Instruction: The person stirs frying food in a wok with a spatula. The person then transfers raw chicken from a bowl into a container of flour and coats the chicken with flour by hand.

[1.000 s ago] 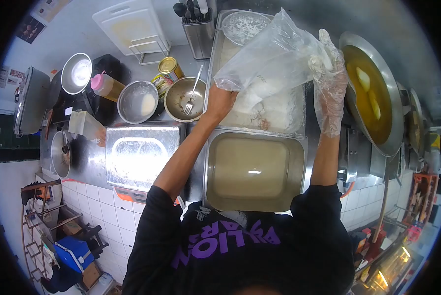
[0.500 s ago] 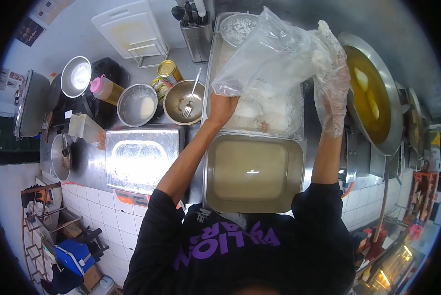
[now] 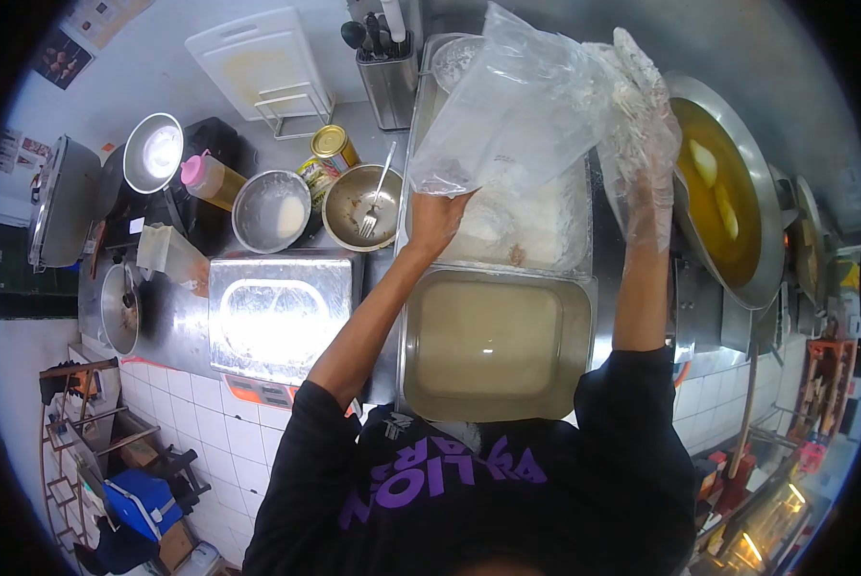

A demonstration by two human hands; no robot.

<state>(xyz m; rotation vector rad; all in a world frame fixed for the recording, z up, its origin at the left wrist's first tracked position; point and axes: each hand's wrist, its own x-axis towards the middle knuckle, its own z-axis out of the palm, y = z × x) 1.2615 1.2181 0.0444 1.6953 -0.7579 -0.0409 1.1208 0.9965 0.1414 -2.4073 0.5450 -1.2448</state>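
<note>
A clear plastic bag (image 3: 507,115) is stretched between my hands above a deep metal tray of white flour (image 3: 536,230). My bare left hand (image 3: 437,216) grips the bag's lower left edge, its fingertips partly behind the plastic. My right hand (image 3: 646,134) wears a loose clear plastic glove caked with flour. Its fingers point upward, and the bag's crumpled right end is gathered against them; the exact grip is partly hidden. Behind the bag, a small bowl of white powder (image 3: 454,62) sits at the tray's far end.
Nearest my body is a metal pan of cloudy liquid (image 3: 488,336). To the right, a wok (image 3: 728,192) holds yellow oil with pale pieces in it. On the left stand a steel bowl with a fork (image 3: 339,216), a bowl with batter (image 3: 258,226) and a scale (image 3: 282,307).
The bag has shifted slightly left, and its upper corner leans further left. My right hand's fingers have straightened upward a little. My left hand keeps its grip slightly lower in view.
</note>
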